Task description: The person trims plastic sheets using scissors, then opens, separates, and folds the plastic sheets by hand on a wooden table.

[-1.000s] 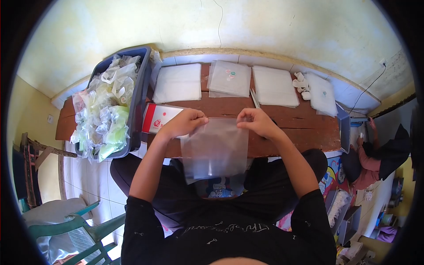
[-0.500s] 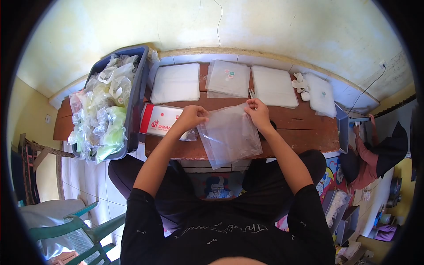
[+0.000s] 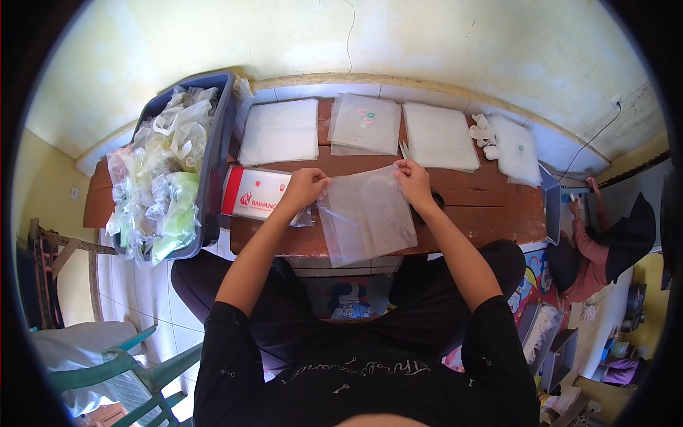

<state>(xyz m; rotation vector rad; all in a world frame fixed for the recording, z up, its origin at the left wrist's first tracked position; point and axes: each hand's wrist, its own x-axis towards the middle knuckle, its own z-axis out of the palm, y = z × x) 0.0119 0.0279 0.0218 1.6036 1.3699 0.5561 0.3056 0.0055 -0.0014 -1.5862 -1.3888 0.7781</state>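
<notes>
A clear plastic bag (image 3: 367, 217) lies tilted over the front of the brown wooden table (image 3: 491, 220). Its upper left corner is pinched by my left hand (image 3: 307, 191), and its upper right corner by my right hand (image 3: 414, 182). Left of the bag is a red and white printed packet (image 3: 252, 193), partly behind my left wrist. Scissors (image 3: 405, 150) lie beyond my right hand, their handles partly hidden. A dark round object (image 3: 437, 200) sits just right of that hand.
Stacks of clear bags (image 3: 279, 132) (image 3: 441, 136) line the table's back, some with stickers (image 3: 366, 115). A grey bin (image 3: 219, 135) of crumpled bags stands left. White rolls (image 3: 484, 132) lie back right. Another person (image 3: 594, 249) sits far right; a green chair (image 3: 92, 370) stands lower left.
The bag has gone from hanging over the front edge to lying tilted farther onto the table. My right hand moved slightly away from me, then both hands stayed nearly still.
</notes>
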